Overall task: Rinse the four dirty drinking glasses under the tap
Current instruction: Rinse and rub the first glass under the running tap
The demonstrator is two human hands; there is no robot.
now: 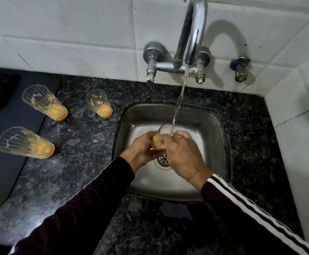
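Over the steel sink (212,126) I hold a drinking glass (159,138) with orange residue inside, its mouth tilted up under the running stream from the chrome tap (192,35). My left hand (140,151) grips its base and side, and my right hand (182,153) wraps the other side near the rim. Three more dirty glasses with orange dregs stand on the dark granite counter to the left: one at the back left (45,102), one nearer the sink (99,103), one at the front left (26,142).
The sink drain (163,159) lies just below my hands. White tiled walls close off the back and right side. A small valve (240,69) sticks out of the wall right of the tap. A dark mat (1,162) covers the counter's left part.
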